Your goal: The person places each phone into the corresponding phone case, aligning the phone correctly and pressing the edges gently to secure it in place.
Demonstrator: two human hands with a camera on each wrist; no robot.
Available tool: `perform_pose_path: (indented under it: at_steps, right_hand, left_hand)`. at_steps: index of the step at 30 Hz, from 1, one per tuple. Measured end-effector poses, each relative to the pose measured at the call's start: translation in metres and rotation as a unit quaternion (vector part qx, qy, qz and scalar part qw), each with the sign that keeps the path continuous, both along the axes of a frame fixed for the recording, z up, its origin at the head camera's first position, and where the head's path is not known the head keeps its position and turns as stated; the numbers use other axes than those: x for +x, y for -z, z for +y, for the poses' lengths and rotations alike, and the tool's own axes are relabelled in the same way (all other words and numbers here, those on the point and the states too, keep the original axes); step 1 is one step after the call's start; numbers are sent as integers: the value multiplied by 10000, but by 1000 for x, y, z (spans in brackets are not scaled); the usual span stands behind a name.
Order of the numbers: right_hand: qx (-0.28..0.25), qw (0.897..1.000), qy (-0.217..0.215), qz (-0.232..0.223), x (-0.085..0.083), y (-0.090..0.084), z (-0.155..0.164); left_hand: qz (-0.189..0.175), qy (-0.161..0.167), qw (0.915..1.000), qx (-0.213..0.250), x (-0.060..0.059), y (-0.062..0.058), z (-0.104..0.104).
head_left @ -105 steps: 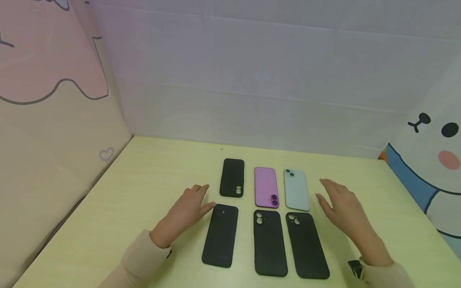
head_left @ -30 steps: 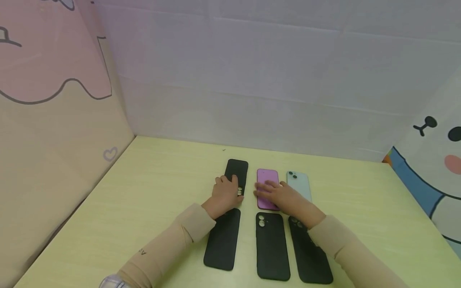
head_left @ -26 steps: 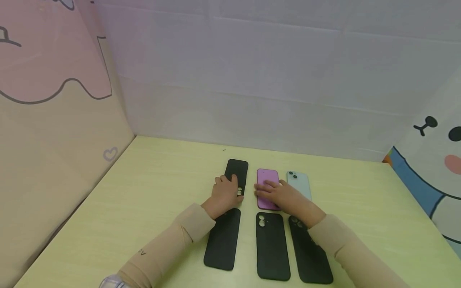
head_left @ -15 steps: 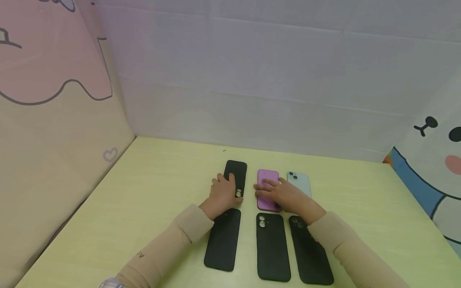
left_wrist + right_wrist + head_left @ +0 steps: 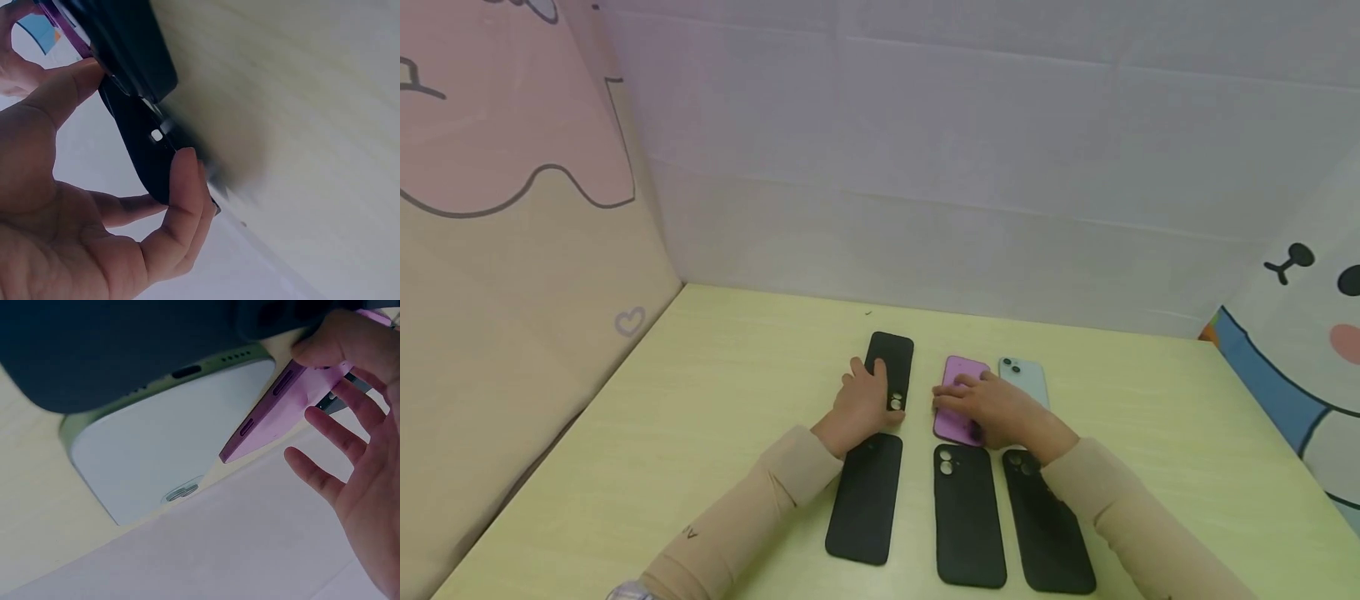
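Observation:
At the far left of a group of phones and cases lies a black phone case with two camera holes. My left hand grips its sides, thumb at the near edge and fingers over the left edge; the left wrist view shows thumb and fingertips on the case. To the right, my right hand spans a pink phone, fingers at its left edge. In the right wrist view the thumb presses the side of the pink phone. The hand partly hides its cameras.
A pale blue phone lies right of the pink one, partly under the right wrist. Nearer lie a black phone, a black case and another black case. A white cloth wall bounds the table's back.
Both hands have come in from the sides onto the far black case and the pink phone. In the last half second the pink phone has turned slightly clockwise, its far end shifting right.

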State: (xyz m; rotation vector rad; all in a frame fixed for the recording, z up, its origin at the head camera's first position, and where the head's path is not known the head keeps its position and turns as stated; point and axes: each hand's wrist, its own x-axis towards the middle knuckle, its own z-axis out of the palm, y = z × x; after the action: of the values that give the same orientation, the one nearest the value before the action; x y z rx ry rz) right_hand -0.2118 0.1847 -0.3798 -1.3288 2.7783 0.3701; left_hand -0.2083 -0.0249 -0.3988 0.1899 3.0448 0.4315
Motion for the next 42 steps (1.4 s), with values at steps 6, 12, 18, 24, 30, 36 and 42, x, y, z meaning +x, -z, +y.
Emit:
perform_pose_path:
  at_steps: [6, 12, 18, 24, 30, 36, 42]
  right_hand:
    - [-207, 9993, -177, 239, -3, 3, 1]
    - [-298, 9978, -370, 458, -8, 7, 3]
    - [-291, 9981, -414, 362, -8, 9, 1]
    - [-367, 9984, -368, 239, -7, 8, 0]
    - [-411, 9943, -475, 861, -9, 2, 3]
    - [-479, 9925, -480, 1017, -9, -4, 5]
    - [-650, 9856, -645, 1422, -8, -7, 6]
  left_hand:
    - [-14, -36, 9999, 98, -1, -2, -2]
    - [33, -45, 9999, 155, -2, -4, -5]
    - [167, -14, 9995, 284, -3, -2, -8]
    - [114, -21, 9988, 483, -5, -1, -11]
    - [377, -45, 9969, 684, -8, -3, -14]
    - [622, 6, 9954, 727, -8, -5, -17]
    - [356, -64, 9934, 1090, -11, -10, -21]
